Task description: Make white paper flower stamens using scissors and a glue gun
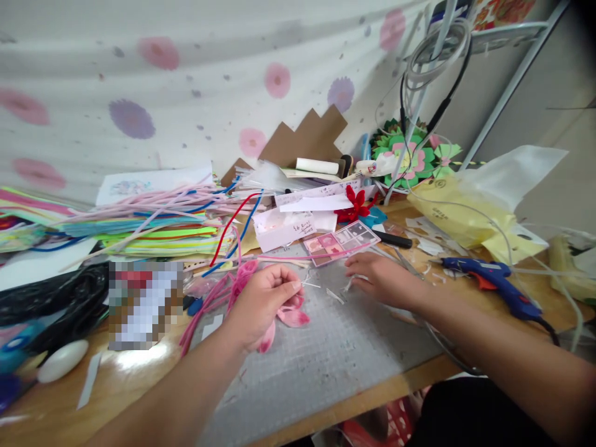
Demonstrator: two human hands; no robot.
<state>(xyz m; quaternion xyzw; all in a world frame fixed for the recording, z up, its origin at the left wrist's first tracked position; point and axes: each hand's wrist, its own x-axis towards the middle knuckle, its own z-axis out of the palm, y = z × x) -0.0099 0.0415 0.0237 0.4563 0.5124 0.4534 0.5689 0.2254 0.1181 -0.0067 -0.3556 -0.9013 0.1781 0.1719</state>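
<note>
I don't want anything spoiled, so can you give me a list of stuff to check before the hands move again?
1. Left hand has the pink petals: ok, they poke out around its fingers.
2. Right hand holds nothing: cannot tell, its fingertips are too blurred.
3. Mat free of scraps: not ok, white bits lie on it.
4. Palette apart from the petals: ok, it lies farther back.
5. Glue gun away from the petals: ok, it lies past the right arm.
6. Glue gun cold: cannot tell.
</note>
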